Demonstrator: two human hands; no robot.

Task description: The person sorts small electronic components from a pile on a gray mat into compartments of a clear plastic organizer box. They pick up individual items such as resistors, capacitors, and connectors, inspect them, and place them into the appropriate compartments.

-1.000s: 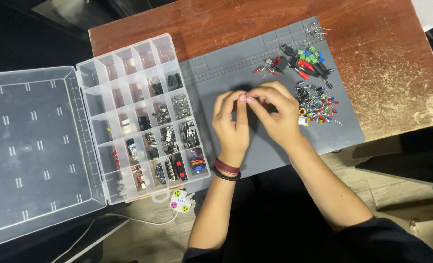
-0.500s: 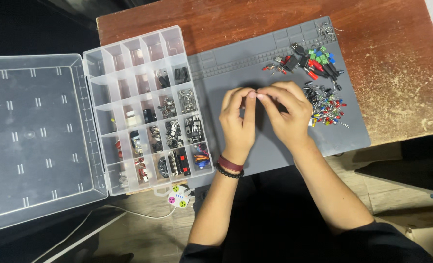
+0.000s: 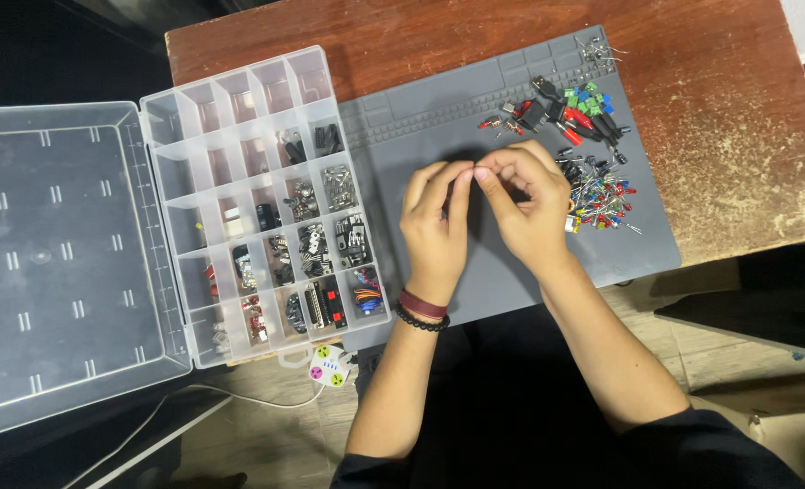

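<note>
My left hand (image 3: 436,226) and my right hand (image 3: 529,206) meet fingertip to fingertip above the grey work mat (image 3: 457,118). They pinch something very small between them; it is too small to identify. The left wrist wears a red band and a dark bead bracelet. A pile of small coloured electronic parts (image 3: 592,190) lies on the mat just right of my right hand. More red, green, blue and black parts (image 3: 576,107) lie beyond it near the mat's far corner.
A clear plastic compartment box (image 3: 262,199) with small components stands left of the mat, its lid (image 3: 54,263) folded open to the left. The mat rests on a worn wooden table (image 3: 737,100). A small white gadget (image 3: 328,366) with a cable hangs below the box.
The view has shifted, so everything sits further right in the frame. Both hands stay together over the mat, fingertips still pinched.
</note>
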